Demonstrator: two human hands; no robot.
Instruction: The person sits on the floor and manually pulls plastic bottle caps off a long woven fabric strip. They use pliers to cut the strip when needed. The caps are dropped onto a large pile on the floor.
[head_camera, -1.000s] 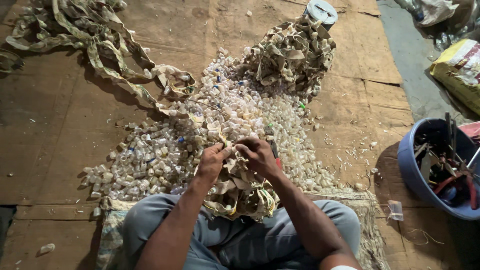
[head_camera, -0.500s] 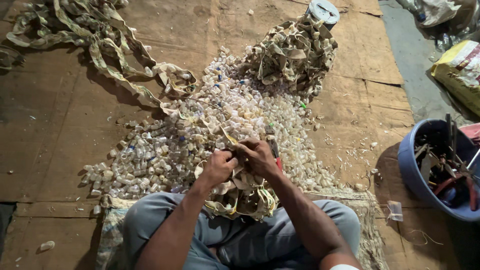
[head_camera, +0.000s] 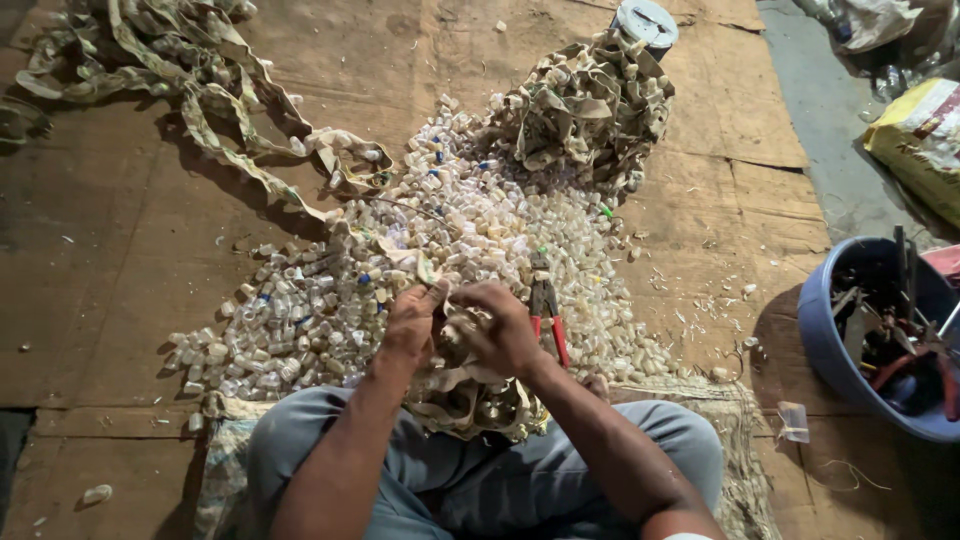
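Observation:
My left hand (head_camera: 412, 322) and my right hand (head_camera: 500, 328) meet just above my lap, both gripping a crumpled beige strip (head_camera: 452, 335) studded with small caps. The strip's loose end bunches in a heap (head_camera: 470, 405) between my knees. In front of my hands spreads a wide pile of small white and clear plastic caps (head_camera: 400, 270), with a few blue ones mixed in. Red-handled pliers (head_camera: 546, 310) lie on the caps just right of my right hand.
A long beige strip (head_camera: 200, 90) snakes from the far left toward the pile. A second heap of strip (head_camera: 585, 105) sits far centre beside a round tin (head_camera: 645, 22). A blue tub of tools (head_camera: 880, 340) stands right; a yellow sack (head_camera: 920, 140) lies beyond it.
My hands have drawn closer together and slightly nearer to my lap, working along the strip. The pliers beside my right hand now show more fully.

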